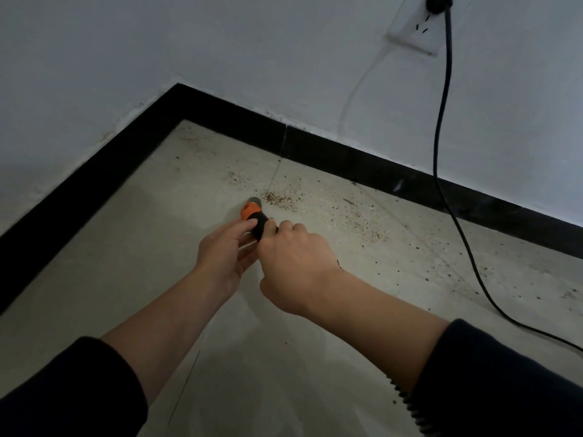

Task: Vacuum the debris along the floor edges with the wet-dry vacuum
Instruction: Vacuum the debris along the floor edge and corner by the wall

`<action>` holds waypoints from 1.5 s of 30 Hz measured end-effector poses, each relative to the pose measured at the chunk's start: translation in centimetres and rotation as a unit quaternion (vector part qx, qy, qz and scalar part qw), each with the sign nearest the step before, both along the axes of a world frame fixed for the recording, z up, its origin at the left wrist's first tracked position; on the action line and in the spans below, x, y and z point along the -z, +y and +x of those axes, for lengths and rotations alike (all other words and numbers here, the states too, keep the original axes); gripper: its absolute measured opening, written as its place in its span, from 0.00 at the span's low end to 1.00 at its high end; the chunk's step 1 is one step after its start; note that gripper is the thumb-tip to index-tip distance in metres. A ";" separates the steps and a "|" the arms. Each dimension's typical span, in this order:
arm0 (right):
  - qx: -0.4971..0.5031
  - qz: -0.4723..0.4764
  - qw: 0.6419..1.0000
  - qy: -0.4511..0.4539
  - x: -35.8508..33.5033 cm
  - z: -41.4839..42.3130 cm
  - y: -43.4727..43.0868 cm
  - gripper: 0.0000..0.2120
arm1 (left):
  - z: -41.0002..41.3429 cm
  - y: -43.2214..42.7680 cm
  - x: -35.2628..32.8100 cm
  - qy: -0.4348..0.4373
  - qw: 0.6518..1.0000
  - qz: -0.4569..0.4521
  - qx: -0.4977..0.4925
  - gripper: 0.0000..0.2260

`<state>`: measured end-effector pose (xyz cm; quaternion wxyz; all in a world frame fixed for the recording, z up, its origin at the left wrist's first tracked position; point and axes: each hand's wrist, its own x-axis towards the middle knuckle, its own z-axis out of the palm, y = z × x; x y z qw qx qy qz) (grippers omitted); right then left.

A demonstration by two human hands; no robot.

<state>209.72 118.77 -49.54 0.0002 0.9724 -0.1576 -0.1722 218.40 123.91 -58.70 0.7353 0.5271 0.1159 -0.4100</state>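
Observation:
An orange and black vacuum nozzle (252,213) points down at the tiled floor, its tip just left of a small pile of brown debris (277,198). My left hand (225,253) holds the nozzle from the left, fingertips on the orange collar. My right hand (291,263) grips the black part behind it with curled fingers. A ribbed black hose (410,402) runs under my right forearm. More crumbs (372,228) lie scattered along the right-hand floor edge.
Black skirting (362,162) lines both walls and meets in a corner at the top left. A black power cord (441,127) hangs from a plug in a white wall socket (416,33) and trails across the floor to the right.

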 end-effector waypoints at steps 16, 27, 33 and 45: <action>-0.009 0.032 0.998 -0.048 2.4 4.6 0.0 0.32 | 4.4 1.2 1.0 -0.013 0.998 -0.026 -0.056 0.13; -0.007 0.031 0.997 -0.070 4.1 5.9 -1.0 0.33 | 6.3 0.2 2.3 0.010 0.997 -0.045 -0.069 0.15; -0.011 0.010 0.997 -0.076 4.3 5.6 -1.1 0.34 | 6.3 0.0 2.7 0.023 0.997 -0.049 -0.062 0.16; -0.003 0.001 0.998 -0.069 3.1 4.1 -1.0 0.34 | 4.8 -0.5 2.3 0.031 0.998 -0.040 -0.036 0.14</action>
